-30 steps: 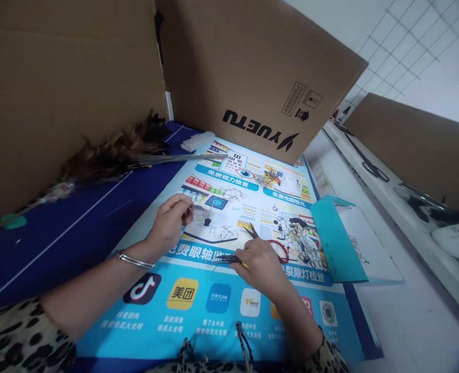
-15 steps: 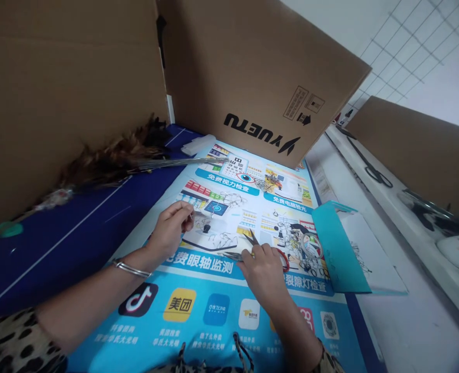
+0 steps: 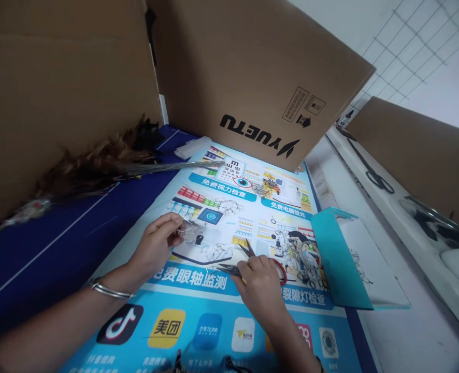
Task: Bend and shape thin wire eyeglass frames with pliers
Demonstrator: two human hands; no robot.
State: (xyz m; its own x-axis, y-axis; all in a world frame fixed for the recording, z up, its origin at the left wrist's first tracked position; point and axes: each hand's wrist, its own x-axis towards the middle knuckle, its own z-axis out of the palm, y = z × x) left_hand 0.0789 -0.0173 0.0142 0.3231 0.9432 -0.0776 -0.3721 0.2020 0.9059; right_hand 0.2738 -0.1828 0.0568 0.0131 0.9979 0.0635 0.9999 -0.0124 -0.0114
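Observation:
My left hand (image 3: 157,243) is closed in a pinch on a thin wire (image 3: 190,226), which curves out to the right of the fingertips. My right hand (image 3: 259,282) is wrapped round scissors (image 3: 247,249) with a red handle loop, their dark pointed blades spread apart toward the left. Between the hands, bent wire pieces (image 3: 218,254) lie on the printed poster (image 3: 136,331). Another small tangle of wire (image 3: 229,206) rests farther up. Right of my right hand sits a heap of wire pieces (image 3: 311,259) with a ring-shaped roll in it.
A teal folded card box (image 3: 340,264) stands open at the right, wire bits inside. Silver wire stems (image 3: 175,166) and brown feathers (image 3: 93,163) lie at the left. Large cardboard panels (image 3: 253,67) wall in the back. Black scissors (image 3: 379,181) lie on the right ledge.
The view has shifted slightly, and both hands appear a little lower and farther left. More of the wire loop shows beyond my left fingertips. The scissors' blades remain spread.

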